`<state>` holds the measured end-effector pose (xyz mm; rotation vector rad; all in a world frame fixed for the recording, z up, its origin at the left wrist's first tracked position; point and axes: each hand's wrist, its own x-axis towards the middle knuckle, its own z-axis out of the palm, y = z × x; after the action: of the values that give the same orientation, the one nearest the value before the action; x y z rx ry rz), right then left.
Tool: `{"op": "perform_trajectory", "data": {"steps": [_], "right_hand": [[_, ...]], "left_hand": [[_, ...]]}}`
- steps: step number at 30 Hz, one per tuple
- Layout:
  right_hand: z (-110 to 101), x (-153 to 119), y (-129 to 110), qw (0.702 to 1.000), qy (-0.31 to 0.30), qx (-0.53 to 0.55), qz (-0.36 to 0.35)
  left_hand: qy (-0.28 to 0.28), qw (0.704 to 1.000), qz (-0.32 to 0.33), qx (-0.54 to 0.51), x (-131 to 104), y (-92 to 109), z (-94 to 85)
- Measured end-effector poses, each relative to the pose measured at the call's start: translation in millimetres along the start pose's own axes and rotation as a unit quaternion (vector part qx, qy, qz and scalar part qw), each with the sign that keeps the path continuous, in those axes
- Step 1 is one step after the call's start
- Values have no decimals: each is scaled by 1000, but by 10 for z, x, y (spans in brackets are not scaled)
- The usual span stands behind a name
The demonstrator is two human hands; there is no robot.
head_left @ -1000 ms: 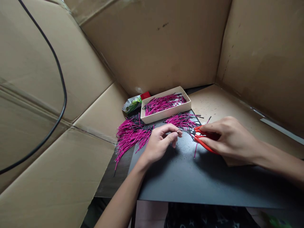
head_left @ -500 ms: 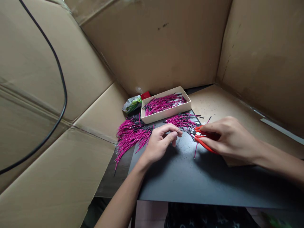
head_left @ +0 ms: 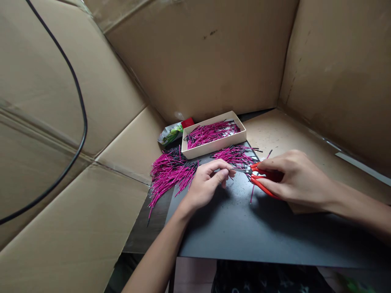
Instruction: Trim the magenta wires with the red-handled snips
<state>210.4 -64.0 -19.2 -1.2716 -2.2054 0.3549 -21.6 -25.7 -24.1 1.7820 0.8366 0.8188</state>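
Observation:
My right hand [head_left: 297, 175] grips a pair of small scissors with red handles [head_left: 264, 188], fingers through or around the loops. The blades point left and their tips reach the fingertips of my left hand [head_left: 210, 179]. That hand is closed in a pinch, thumb against forefinger, around a thin magenta wire piece that is mostly hidden by the fingers. Just behind the hands lies a small heap of magenta wire pieces with black ends [head_left: 232, 154]. A few loose pieces lie under the scissors.
An open cream box [head_left: 214, 149] holding many magenta pieces stands at the back. Left of it are a bigger pile of pieces [head_left: 171, 171] and a green-and-red packet [head_left: 172, 133]. Cardboard walls [head_left: 195, 61] surround the dark table [head_left: 220, 240]; a black cable [head_left: 76, 81] hangs at left.
The scissor blades have come closer together at my left fingertips. Both hands stay nearly in the same place.

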Motion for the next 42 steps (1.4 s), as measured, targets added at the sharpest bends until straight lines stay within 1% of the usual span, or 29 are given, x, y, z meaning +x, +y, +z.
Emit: {"op": "perform_trajectory", "data": {"steps": [8,13,17,21,25,31,39,42], "right_hand": [[23,4,39,1000,-4,0,-24],[11,7,17,1000,2,6,-11],[21,4,33,1000,-10,4,-16],[29,3,56,1000,-1,-1,-19],[22,8,25,1000,-3,-2,-6],[19,8,23,1000,-7,-4,-18],[14,11,20,1000,-14,-7,-18],[25,9,19,1000,-3,4,-10]], "left_hand": [[-10,1000,-2,4,7,-8,-2],[-8,1000,-4,4,3,-2,1],[-13,1000,-5,12,4,12,4],[-10,1000,-3,13,7,29,8],[-5,1000,-5,8,3,23,8],[-14,1000,-1,23,4,26,3],[-7,1000,-6,26,1,18,-1],[-6,1000,-6,24,2,21,-6]]}}
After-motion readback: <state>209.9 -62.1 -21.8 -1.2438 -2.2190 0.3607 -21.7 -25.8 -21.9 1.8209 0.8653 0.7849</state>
